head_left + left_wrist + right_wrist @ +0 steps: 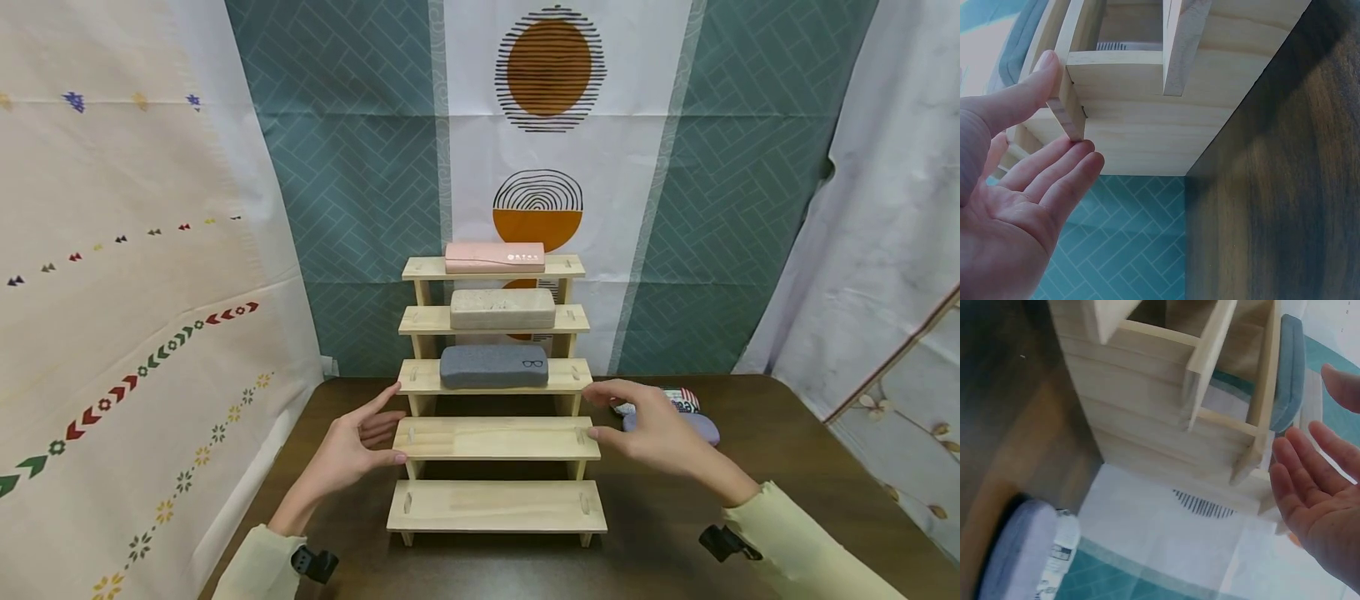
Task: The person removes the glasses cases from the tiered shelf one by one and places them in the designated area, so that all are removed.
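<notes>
A five-step wooden display rack [495,506] stands on the dark table. Its upper three steps hold glasses cases: a pink case [495,257] on top, a beige case [502,308] below it, then a blue-grey case [493,367]. My left hand [347,442] is at the rack's left side, fingers spread and thumb at the front edge of the second-lowest shelf; in the left wrist view its fingertips [1085,150] come right at that shelf's corner. On the other side is my right hand [651,423], thumb and fingers apart around nothing, near the middle shelves' ends.
Behind my right hand, a lavender case [693,427] and a printed packet [681,400] lie on the table [750,483]. A patterned curtain [360,167] hangs close behind the rack, with a cream cloth [135,292] at the left and a pale one [862,250] at the right.
</notes>
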